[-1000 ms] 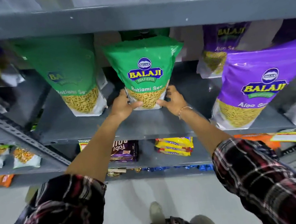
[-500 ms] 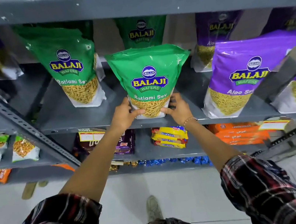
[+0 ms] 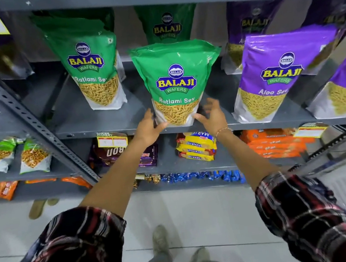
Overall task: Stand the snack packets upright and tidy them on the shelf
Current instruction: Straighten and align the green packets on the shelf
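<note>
Right hand [image 3: 211, 115] has come off the green packet [image 3: 177, 85] since half a second ago, when both palms pressed its base; left hand [image 3: 150, 127] still touches the lower left corner. Grip now: right fingers spread, holding nothing, just beside the packet's lower right edge; left loosely cupped against the bag, not closed round it. Packet stands upright at the front edge of the grey shelf [image 3: 103, 125], between another green packet [image 3: 93, 68] and a purple packet [image 3: 276, 73]. Judged: light, glossy film, likely slippery, soft and puffy above, contents settled low. Best held by both lower sides near the base; squeezing the middle could crush the snack.
</note>
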